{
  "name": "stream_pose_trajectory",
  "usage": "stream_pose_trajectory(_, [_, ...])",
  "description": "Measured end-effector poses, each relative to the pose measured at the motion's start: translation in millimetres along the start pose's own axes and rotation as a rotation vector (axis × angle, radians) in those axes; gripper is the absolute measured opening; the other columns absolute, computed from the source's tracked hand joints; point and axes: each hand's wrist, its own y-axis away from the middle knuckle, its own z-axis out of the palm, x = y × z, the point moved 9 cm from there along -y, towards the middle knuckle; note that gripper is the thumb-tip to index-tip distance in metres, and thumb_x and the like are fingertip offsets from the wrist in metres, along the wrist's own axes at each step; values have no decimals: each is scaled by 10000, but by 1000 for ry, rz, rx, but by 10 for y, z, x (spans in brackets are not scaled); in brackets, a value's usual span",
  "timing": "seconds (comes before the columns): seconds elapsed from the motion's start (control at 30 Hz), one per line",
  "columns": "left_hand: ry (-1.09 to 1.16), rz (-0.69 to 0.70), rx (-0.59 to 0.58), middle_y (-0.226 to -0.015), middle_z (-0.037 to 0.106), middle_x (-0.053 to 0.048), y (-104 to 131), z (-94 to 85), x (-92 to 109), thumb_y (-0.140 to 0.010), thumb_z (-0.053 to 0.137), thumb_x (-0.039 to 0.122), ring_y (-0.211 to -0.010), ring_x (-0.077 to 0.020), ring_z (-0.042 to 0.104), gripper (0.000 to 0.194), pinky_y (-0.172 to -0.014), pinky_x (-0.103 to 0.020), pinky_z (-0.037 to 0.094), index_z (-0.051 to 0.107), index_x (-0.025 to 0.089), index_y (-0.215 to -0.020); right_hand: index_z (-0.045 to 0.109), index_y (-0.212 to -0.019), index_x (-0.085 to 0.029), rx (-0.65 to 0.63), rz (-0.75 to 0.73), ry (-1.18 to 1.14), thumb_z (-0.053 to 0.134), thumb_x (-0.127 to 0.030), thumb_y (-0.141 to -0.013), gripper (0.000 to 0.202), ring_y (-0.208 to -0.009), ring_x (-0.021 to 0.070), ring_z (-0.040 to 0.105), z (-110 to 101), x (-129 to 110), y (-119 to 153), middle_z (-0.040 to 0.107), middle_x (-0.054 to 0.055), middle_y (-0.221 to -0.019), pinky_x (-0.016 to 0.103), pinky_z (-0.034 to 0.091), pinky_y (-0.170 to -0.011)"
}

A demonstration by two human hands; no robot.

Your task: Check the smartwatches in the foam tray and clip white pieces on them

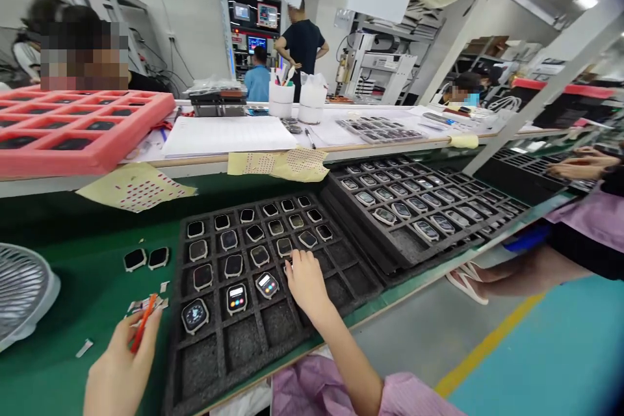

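A black foam tray (244, 346) with square compartments lies on the green bench and holds several watch bodies, three with lit screens. My left hand (124, 354) is beside the tray's left edge, its fingers closed on an orange-red stick-like tool (145, 324). Small strips or labels (141, 303) show at those fingertips. Over the middle of the tray, my right hand (308, 279) has its fingertips at a compartment just below a dark-screened watch (284, 247). Whatever those bent fingers touch is hidden. Two more watches (135, 259) lie on the mat left of the tray.
A second black tray (402, 244) full of watches sits to the right. A grey fan (29, 292) stands at the far left. Above, a shelf edge (205, 166) carries a pink foam tray (112, 143). A person's hands (585, 166) are at the right.
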Motion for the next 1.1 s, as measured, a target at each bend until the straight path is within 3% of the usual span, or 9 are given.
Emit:
stream_pose_trajectory(0.13, [191, 78, -90, -688, 628, -14, 240, 96, 469, -807, 438, 543, -591, -191, 584, 358, -572, -256, 439, 584, 233, -912, 540, -908, -169, -55, -22, -186, 472, -123, -857, 96, -867, 267, 570, 85, 57, 10, 636, 117, -890, 433, 377, -840])
stream_pose_trajectory(0.3, [577, 192, -426, -548, 396, 60, 614, 479, 1096, -860, 423, 585, -453, -102, 360, 414, -447, -204, 301, 558, 194, -865, 504, -868, -205, -112, -49, -438, 431, -270, -916, 109, -693, 172, 561, 60, 41, 25, 576, 10, -749, 313, 428, -707])
stream_pose_trajectory(0.4, [733, 182, -687, -518, 320, 82, 837, 761, 1417, -863, 424, 591, -406, -72, 241, 439, -392, -189, 204, 562, 177, -818, 474, -870, -217, -187, 44, -947, 441, -377, -920, 171, -540, 121, 483, 86, -86, 67, 477, -41, -643, 232, 409, -515])
stream_pose_trajectory(0.47, [784, 176, -760, -504, 307, 88, 914, 862, 1558, -867, 420, 584, -393, -64, 216, 443, -377, -186, 181, 561, 170, -797, 483, -855, -217, -316, 155, -1385, 560, -405, -864, 204, -443, 89, 408, 169, -265, 137, 439, -67, -588, 193, 342, -400])
stream_pose_trajectory(0.53, [817, 181, -769, -483, 304, 93, 937, 899, 1636, -865, 420, 582, -382, -61, 210, 443, -366, -188, 171, 549, 170, -764, 504, -839, -209, -442, 234, -1621, 662, -395, -800, 247, -389, 61, 369, 221, -461, 217, 470, -69, -585, 162, 274, -324])
stream_pose_trajectory(0.63, [831, 192, -756, -464, 306, 92, 950, 896, 1664, -866, 418, 575, -371, -60, 216, 446, -358, -196, 170, 527, 172, -711, 513, -807, -197, -504, 264, -1693, 715, -372, -763, 271, -347, 35, 349, 217, -613, 274, 509, -66, -592, 134, 233, -275])
stream_pose_trajectory(0.83, [788, 207, -732, -457, 298, 93, 957, 873, 1619, -871, 414, 561, -359, -57, 223, 455, -352, -202, 177, 552, 161, -701, 493, -795, -202, -460, 249, -1671, 728, -380, -763, 296, -326, 39, 357, 173, -602, 267, 481, -95, -517, 163, 364, -314])
stream_pose_trajectory(0.97, [804, 200, -767, -438, 318, 94, 946, 879, 1613, -861, 435, 569, -348, -52, 215, 465, -351, -199, 172, 575, 153, -711, 485, -800, -204, -479, 233, -1666, 711, -382, -782, 288, -303, 24, 311, 197, -604, 296, 443, -112, -476, 129, 287, -298])
stream_pose_trajectory(1.1, [865, 169, -848, -405, 315, 101, 986, 897, 1635, -852, 470, 551, -334, -43, 187, 447, -349, -187, 153, 591, 145, -711, 500, -832, -206, -631, 277, -1810, 709, -376, -775, 275, -281, -4, 170, 303, -699, 385, 446, -119, -497, 113, 167, -268])
